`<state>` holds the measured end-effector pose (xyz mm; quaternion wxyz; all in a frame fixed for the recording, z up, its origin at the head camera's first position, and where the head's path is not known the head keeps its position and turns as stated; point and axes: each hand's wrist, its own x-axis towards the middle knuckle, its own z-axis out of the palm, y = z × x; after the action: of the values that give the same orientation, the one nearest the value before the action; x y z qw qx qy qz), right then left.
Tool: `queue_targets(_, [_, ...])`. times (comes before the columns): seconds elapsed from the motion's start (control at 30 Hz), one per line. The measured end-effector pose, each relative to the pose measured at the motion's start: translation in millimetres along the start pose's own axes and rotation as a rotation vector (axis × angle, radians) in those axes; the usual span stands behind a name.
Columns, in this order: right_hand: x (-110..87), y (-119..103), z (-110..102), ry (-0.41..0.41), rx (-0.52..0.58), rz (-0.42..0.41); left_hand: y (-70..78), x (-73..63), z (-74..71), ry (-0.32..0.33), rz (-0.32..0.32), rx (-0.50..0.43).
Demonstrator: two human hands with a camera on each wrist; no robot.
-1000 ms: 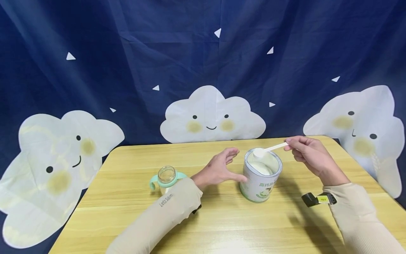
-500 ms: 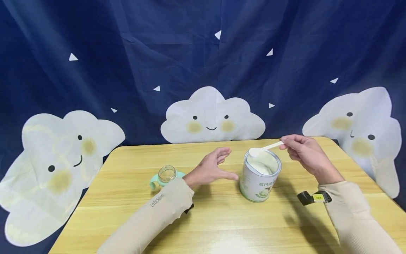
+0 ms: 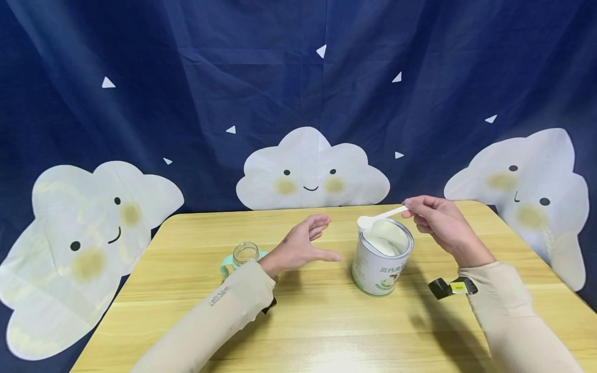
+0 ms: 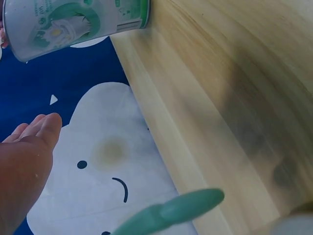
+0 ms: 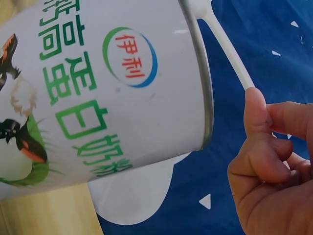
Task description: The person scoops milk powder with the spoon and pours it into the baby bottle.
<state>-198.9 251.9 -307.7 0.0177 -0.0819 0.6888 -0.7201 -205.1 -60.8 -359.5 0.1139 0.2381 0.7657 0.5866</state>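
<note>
My right hand (image 3: 436,223) pinches the handle end of a white measuring scoop (image 3: 365,223) between thumb and forefinger. The scoop's bowl hangs over the left rim of an open milk powder can (image 3: 380,272), which has green lettering and pale powder inside. In the right wrist view, the can (image 5: 122,93) fills the left side and the scoop handle (image 5: 230,49) slants to my fingertips. My left hand (image 3: 300,246) is held in the air left of the can, fingers spread from the thumb, holding nothing. Behind its wrist stands a baby bottle (image 3: 245,254), uncapped, its lower part hidden by the sleeve.
Everything stands on a light wooden table (image 3: 336,321). A dark blue curtain (image 3: 280,77) with white clouds hangs behind its far edge. In the left wrist view, a green bottle handle (image 4: 171,213) shows close by.
The right hand has carried the scoop leftward, from over the can's middle to its left rim. My left hand has drawn away from the can, to the left.
</note>
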Motion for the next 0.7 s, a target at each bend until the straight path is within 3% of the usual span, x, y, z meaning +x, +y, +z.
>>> queue_targets(0.23, [1.3,-4.6,4.6,0.002,-0.034,0.017,5.1,-6.9,-11.4,0.010,0.002,-0.020])
queue_targets(0.7, [5.8,-4.9,23.8,-0.006,-0.038,0.005,9.7,-24.1,-35.2,0.012,0.000,0.057])
